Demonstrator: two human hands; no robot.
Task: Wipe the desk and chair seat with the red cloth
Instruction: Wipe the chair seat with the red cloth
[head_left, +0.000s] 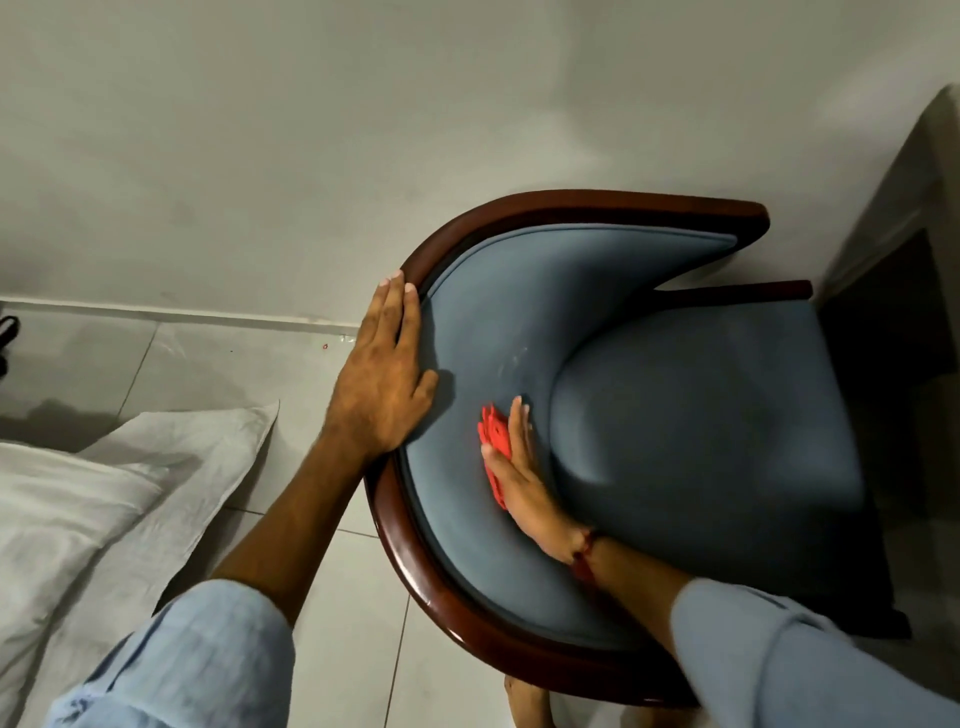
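Since the right hand (521, 488) only presses the red cloth (493, 439), fingers straight, it could slip free. Left hand (382, 384) rests flat on the chair rail (389, 525).

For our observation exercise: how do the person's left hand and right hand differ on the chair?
The left hand rests empty on the chair's wooden rim; the right hand presses the red cloth against the blue padding. The right hand's wrist wears a red band; the left hand's wrist is bare. Both have straight fingers.

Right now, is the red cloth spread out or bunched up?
Bunched up: the red cloth is a crumpled wad under the right hand.
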